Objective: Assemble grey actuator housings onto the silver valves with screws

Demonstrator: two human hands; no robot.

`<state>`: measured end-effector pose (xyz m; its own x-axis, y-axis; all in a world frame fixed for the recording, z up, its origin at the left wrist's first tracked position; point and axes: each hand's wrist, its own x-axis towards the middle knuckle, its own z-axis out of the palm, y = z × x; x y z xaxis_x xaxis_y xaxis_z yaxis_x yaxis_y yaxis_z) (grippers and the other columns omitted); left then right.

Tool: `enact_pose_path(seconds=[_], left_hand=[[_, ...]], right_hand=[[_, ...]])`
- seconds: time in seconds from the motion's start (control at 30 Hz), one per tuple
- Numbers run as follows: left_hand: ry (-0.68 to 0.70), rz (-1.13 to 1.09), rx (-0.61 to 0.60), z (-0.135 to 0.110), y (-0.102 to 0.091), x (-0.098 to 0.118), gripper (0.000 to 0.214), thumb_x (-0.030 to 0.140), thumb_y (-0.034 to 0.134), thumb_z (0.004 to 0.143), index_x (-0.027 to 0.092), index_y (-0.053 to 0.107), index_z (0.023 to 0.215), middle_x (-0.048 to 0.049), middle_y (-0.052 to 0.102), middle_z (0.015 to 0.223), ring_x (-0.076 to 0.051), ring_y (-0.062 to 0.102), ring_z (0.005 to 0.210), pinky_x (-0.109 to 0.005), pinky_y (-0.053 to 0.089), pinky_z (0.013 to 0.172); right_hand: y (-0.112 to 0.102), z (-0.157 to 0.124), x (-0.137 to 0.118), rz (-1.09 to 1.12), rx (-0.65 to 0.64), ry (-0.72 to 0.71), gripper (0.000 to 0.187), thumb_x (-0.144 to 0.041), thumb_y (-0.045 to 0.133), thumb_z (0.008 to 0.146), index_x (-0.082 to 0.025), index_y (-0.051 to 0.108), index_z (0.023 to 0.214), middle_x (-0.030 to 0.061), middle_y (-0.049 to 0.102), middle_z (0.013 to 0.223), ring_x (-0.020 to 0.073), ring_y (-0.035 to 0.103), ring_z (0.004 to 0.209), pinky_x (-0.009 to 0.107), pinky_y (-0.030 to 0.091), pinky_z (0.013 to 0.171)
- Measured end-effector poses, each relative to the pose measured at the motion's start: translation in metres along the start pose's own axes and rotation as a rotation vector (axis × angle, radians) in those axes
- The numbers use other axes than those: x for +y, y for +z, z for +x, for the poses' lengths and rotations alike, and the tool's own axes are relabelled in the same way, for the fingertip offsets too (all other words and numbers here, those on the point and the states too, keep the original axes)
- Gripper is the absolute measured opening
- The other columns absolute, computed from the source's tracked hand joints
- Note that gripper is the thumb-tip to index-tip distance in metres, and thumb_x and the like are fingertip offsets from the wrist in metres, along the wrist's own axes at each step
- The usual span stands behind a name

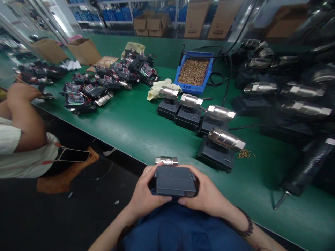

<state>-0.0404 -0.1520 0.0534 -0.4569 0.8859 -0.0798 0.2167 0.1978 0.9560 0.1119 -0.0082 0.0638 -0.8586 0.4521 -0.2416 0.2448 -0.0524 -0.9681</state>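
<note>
Both hands hold one dark grey box-shaped unit (175, 181) with a silver metal fitting (166, 160) at its far end, just in front of the green table's near edge. My left hand (146, 195) wraps the unit's left side, fingers curled under it. My right hand (206, 196) grips the right side, a beaded bracelet on its wrist. Several alike units with silver fittings (220, 146) stand in a row on the table beyond my hands.
A blue tray of small brass parts (193, 71) sits mid-table beside a yellowish cloth (159, 89). Open units with wiring (104, 83) lie at left. More dark units (282, 94) pile at right. An electric screwdriver (306, 170) lies near right. A co-worker's arm (23, 115) rests at left.
</note>
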Motion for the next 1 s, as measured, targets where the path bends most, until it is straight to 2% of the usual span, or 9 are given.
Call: enact_pose_path(seconds=[0.13,0.33,0.83,1.0], left_hand=[[0.012,0.094,0.014,0.001,0.001,0.000,0.074,0.053,0.080,0.060,0.018,0.062,0.123,-0.0117,0.067,0.109,-0.029,0.062,0.100,-0.045,0.049,0.091],[0.042,0.133,0.026,0.004,0.001,0.001,0.062,0.051,0.081,0.055,0.019,0.067,0.107,-0.0084,0.066,0.098,-0.027,0.063,0.090,-0.041,0.052,0.082],[0.110,0.125,0.076,0.005,0.007,-0.001,0.060,0.055,0.078,0.058,0.018,0.065,0.104,-0.0085,0.065,0.098,-0.027,0.063,0.089,-0.041,0.052,0.081],[0.093,0.102,0.073,0.002,0.010,-0.004,0.058,0.051,0.077,0.060,0.018,0.063,0.105,-0.0074,0.063,0.099,-0.026,0.062,0.090,-0.040,0.051,0.082]], right_hand=[[-0.001,-0.002,0.006,-0.024,0.014,-0.020,0.060,-0.018,0.077,0.053,-0.020,0.059,0.110,0.0061,0.071,0.104,0.0231,0.069,0.094,0.035,0.055,0.084],[-0.004,-0.001,0.010,-0.014,-0.013,-0.027,0.062,-0.022,0.080,0.053,-0.021,0.061,0.112,0.0046,0.072,0.102,0.0233,0.069,0.094,0.035,0.055,0.085],[-0.014,0.005,0.000,-0.016,-0.085,-0.022,0.060,-0.021,0.078,0.054,-0.019,0.062,0.112,0.0042,0.072,0.100,0.0231,0.068,0.090,0.034,0.055,0.081],[-0.018,0.002,-0.002,-0.084,-0.123,-0.047,0.061,-0.025,0.075,0.059,-0.019,0.058,0.117,0.0073,0.070,0.107,0.0258,0.065,0.102,0.037,0.051,0.089]])
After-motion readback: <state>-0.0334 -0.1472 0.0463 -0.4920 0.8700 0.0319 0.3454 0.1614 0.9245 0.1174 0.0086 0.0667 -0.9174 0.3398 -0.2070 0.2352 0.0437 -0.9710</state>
